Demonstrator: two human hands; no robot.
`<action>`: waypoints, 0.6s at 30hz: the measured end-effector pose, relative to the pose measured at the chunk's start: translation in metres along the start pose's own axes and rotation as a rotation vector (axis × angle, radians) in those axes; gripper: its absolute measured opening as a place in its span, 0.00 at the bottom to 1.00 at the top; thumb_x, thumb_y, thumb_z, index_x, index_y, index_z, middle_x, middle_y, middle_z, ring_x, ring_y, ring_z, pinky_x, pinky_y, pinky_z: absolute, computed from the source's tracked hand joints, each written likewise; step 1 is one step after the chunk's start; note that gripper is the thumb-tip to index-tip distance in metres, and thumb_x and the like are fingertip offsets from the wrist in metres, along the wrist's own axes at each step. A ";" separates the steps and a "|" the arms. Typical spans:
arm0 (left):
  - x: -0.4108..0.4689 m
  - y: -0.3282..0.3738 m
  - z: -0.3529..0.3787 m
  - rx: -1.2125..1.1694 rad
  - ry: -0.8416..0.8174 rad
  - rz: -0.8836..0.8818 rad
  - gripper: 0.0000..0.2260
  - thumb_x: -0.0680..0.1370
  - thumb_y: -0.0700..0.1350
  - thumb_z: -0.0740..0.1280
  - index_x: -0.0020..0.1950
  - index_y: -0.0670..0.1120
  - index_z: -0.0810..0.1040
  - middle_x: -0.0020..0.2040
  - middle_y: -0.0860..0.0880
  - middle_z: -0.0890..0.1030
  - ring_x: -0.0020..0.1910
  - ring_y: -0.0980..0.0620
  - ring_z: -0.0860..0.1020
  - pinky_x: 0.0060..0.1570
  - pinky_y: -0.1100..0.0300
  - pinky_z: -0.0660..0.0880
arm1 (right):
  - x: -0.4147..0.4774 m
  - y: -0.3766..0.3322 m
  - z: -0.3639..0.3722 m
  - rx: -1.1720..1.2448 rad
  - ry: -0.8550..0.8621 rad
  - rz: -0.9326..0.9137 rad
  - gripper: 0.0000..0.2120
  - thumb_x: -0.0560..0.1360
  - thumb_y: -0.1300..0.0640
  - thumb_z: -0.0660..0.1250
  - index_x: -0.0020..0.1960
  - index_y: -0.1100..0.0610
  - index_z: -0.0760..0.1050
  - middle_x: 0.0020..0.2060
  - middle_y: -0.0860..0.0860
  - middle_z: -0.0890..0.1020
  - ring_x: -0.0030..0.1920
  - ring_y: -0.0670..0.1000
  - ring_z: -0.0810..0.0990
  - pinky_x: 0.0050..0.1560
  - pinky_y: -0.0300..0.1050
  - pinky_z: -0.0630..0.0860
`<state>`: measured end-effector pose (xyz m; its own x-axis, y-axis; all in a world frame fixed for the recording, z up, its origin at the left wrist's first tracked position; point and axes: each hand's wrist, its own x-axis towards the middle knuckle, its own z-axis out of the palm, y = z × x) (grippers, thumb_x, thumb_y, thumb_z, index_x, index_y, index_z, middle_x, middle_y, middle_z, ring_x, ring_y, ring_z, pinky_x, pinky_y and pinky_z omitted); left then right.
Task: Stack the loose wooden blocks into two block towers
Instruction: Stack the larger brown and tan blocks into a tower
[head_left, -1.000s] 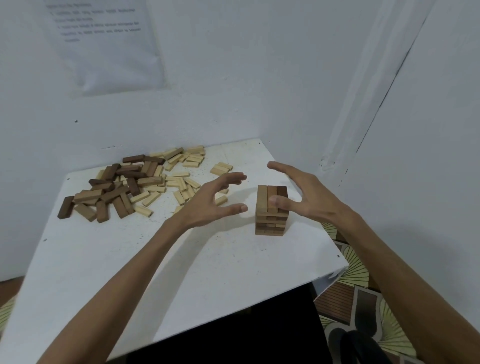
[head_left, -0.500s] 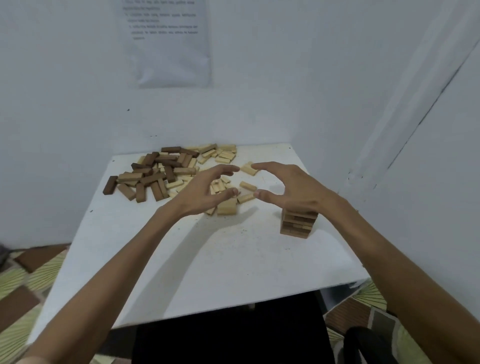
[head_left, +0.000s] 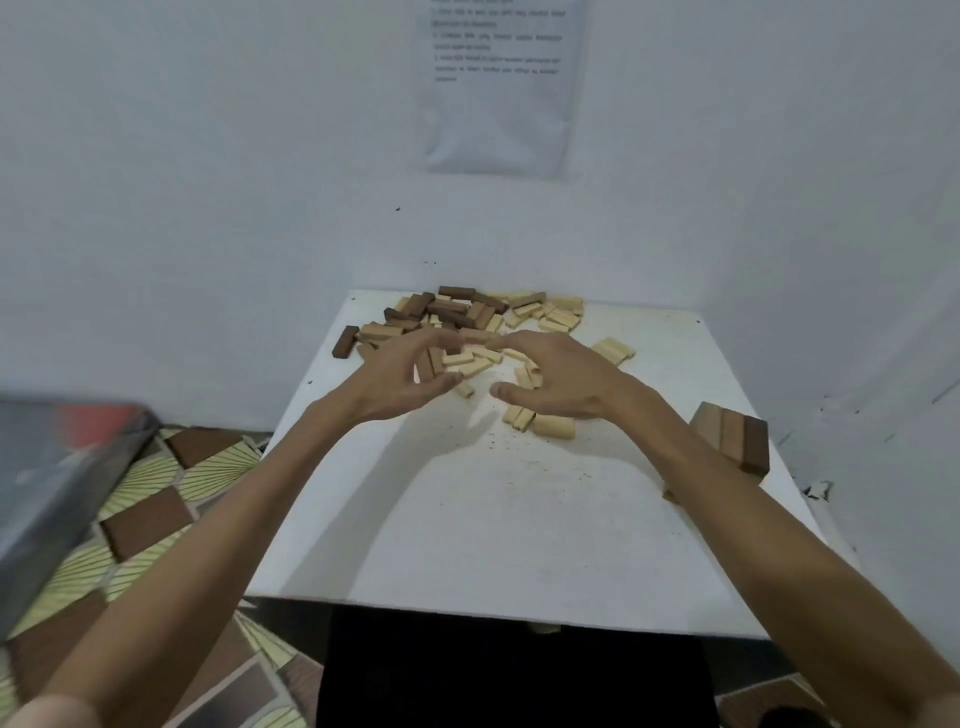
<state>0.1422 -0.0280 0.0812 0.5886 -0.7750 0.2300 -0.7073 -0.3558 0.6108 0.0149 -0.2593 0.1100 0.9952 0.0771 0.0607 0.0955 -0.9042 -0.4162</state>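
Loose blocks (head_left: 460, 312) beneath half-curled, empty hands (head_left: 400, 382) (head_left: 563, 384)

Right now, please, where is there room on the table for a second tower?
The table is bare in front, between the forearms. The pile, left hand and right hand crowd the far end; the tower takes the right edge.

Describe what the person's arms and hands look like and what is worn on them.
Both forearms are bare, no sleeves in view. The left hand and right hand are ungloved; no watch, bracelet or ring shows, though blur could hide small details.
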 end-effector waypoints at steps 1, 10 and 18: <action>-0.001 -0.007 -0.003 0.012 0.001 -0.010 0.19 0.80 0.52 0.71 0.70 0.53 0.77 0.65 0.59 0.79 0.67 0.61 0.75 0.68 0.56 0.72 | 0.008 -0.001 0.003 0.005 -0.007 -0.004 0.27 0.79 0.40 0.68 0.76 0.43 0.69 0.74 0.43 0.74 0.72 0.48 0.72 0.67 0.51 0.72; 0.010 -0.056 -0.014 0.099 -0.004 -0.101 0.17 0.79 0.44 0.71 0.67 0.54 0.78 0.57 0.60 0.80 0.56 0.73 0.72 0.56 0.78 0.62 | 0.066 -0.019 0.024 -0.059 -0.046 -0.057 0.25 0.80 0.49 0.69 0.76 0.53 0.72 0.72 0.48 0.77 0.71 0.50 0.73 0.63 0.44 0.71; 0.017 -0.086 -0.006 0.194 -0.030 -0.181 0.12 0.76 0.41 0.68 0.56 0.55 0.79 0.41 0.52 0.79 0.42 0.52 0.76 0.51 0.57 0.75 | 0.114 -0.023 0.068 -0.160 -0.016 0.058 0.15 0.79 0.46 0.64 0.60 0.54 0.78 0.52 0.49 0.81 0.54 0.54 0.81 0.52 0.53 0.79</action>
<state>0.2156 -0.0069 0.0372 0.7026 -0.7036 0.1058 -0.6551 -0.5816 0.4823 0.1283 -0.2018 0.0649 0.9993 0.0285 0.0257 0.0344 -0.9626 -0.2689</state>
